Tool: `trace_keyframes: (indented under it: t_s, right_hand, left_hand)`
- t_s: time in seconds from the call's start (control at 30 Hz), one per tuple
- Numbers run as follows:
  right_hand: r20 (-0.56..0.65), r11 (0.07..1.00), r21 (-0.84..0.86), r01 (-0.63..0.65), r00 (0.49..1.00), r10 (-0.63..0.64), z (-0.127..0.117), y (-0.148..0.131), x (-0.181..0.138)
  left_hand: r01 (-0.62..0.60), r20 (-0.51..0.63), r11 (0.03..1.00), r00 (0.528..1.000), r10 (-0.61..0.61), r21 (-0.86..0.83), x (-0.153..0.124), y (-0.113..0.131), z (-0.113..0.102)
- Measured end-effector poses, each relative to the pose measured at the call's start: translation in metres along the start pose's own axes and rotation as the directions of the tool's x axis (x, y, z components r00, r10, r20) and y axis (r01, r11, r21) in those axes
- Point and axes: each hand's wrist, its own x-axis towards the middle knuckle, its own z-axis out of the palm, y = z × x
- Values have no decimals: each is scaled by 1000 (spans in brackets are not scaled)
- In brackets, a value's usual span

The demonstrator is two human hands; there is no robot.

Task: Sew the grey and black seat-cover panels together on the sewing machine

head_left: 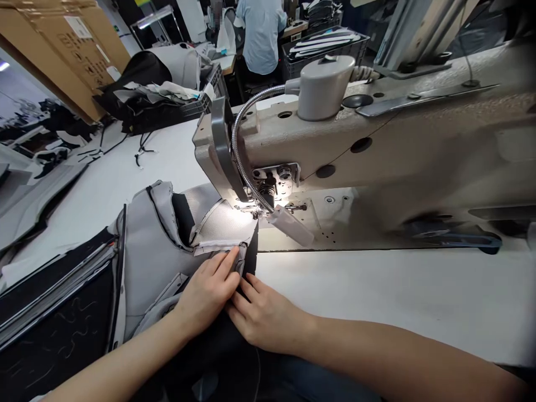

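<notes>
A grey and black sewn cover (159,251) lies on the white table, and its upper right edge reaches under the needle area of a sewing machine (352,156). My left hand (211,287) rests on the cover's seam edge with its fingers together, pressing the fabric just in front of the lit needle area. Close beside it, my right hand (263,312) grips the black edge of the same cover at the table's front, thumb hidden beneath. A small lamp (291,225) on a flexible metal neck lights the stitching spot.
Behind the machine stands a crate (192,106) heaped with fabric pieces, near cardboard boxes (71,50). Grey panels (37,201) lie at the far left. A blue-handled tool (464,239) rests on the machine bed. Beyond, a person in a light blue shirt (262,36) sits with their back turned.
</notes>
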Motion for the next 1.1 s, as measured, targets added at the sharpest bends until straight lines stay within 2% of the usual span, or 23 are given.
trace_keyframes:
  t_s: [0.1, 0.2, 0.3, 0.4, 0.53, 0.73, 0.87, 1.1]
  right_hand:
    - [14, 999, 15, 31, 999, -31, 1, 1, 3]
    - [26, 997, 60, 43, 999, -44, 1, 3, 6]
    - [39, 998, 58, 25, 999, -28, -1, 2, 7]
    - [45, 1000, -7, -14, 999, 15, -4, 0, 5]
    - [27, 996, -81, -45, 999, 47, -2, 1, 2]
    - [103, 994, -27, -103, 989, 105, 6, 16, 2]
    - [99, 987, -7, -163, 982, 163, 7, 31, 5]
    - [157, 962, 137, -237, 964, 215, 1, 57, 9]
  left_hand:
    - [-7, 35, 976, 999, 14, -217, 4, 0, 1]
    - [92, 165, 861, 986, -9, -501, 15, -2, -5]
    - [153, 273, 792, 962, 19, -592, 22, -6, -8]
    - [121, 295, 787, 952, 80, -605, 25, -10, -6]
    - [58, 238, 806, 966, 104, -588, 30, -15, 2]
    - [61, 273, 881, 959, 80, -470, 52, -23, 5]
    - [59, 280, 903, 958, 69, -426, 68, -30, 5]
    - [-27, 301, 961, 947, 112, -274, 88, -39, 12]
